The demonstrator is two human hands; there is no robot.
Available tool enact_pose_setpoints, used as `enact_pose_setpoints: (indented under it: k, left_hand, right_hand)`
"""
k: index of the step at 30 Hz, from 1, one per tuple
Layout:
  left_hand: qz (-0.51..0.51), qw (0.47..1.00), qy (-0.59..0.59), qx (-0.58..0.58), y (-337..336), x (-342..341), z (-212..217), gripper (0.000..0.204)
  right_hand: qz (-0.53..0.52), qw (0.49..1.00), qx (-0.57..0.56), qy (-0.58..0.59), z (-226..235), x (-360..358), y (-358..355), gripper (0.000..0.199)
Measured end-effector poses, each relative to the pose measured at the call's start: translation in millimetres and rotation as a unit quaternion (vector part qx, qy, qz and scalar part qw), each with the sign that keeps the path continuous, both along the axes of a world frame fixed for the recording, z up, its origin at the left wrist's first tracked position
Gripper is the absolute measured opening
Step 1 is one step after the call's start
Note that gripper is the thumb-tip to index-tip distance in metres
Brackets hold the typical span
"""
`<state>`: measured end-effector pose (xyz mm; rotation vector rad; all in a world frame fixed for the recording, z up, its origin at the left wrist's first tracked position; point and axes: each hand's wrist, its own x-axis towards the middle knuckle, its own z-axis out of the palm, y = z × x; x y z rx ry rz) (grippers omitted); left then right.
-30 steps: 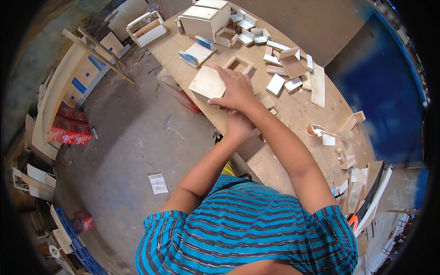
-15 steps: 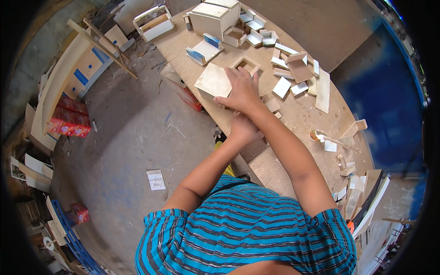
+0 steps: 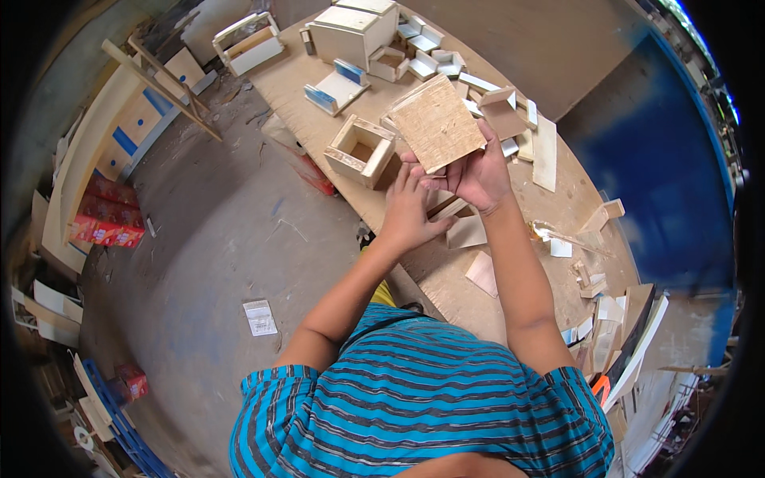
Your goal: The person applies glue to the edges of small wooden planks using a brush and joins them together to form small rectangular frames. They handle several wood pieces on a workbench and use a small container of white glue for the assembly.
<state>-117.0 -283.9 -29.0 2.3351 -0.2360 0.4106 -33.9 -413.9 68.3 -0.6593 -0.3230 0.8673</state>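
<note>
A square plywood panel (image 3: 437, 126) with rough grain rests tilted in my right hand (image 3: 483, 177), its palm turned up and fingers gripping the lower right side. My left hand (image 3: 409, 209) is open just below the panel, thumb stretched out to the right and fingertips close to the panel's lower edge; whether they touch it I cannot tell. Left of both hands stands a small wooden box (image 3: 374, 173), its top uncovered. Another box-like wooden piece (image 3: 466, 231) lies beneath my right wrist, partly hidden by my hands.
On the wooden table (image 3: 283, 80) stand a larger wooden box (image 3: 343, 36), a tray with blue ends (image 3: 341, 89) and several small white-faced pieces (image 3: 426, 64). A flat board (image 3: 482, 275) lies nearer me. Red packages (image 3: 107, 211) are at the left, a blue panel (image 3: 669, 175) at the right.
The square panel has come off the small box and moved right in my right hand, leaving the box open-topped. My left hand has moved up, fingers spread. The view has shifted slightly.
</note>
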Motion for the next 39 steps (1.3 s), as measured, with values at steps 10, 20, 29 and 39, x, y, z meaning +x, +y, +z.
enact_pose_setpoints:
  k: [10, 20, 29, 39]
  left_hand:
    - [-0.127, 0.792, 0.117, -0.585, 3, -35, 32, 0.051]
    - [-0.015, 0.68, 0.25, -0.689, -22, -53, 54, 0.025]
    - [-0.035, 0.671, 0.296, -0.678, -38, -65, 38, 0.036]
    - [-0.065, 0.622, 0.281, -0.728, -18, -61, 55, 0.054]
  right_hand:
    - [-0.016, 0.997, -0.029, 0.073, -21, -41, -47, 0.075]
    - [-0.283, 0.692, -0.488, -0.451, -18, -86, -56, 0.05]
    - [-0.319, 0.552, -0.56, -0.529, -30, -93, -72, 0.064]
    - [-0.135, 0.657, -0.401, -0.623, -24, -142, -80, 0.074]
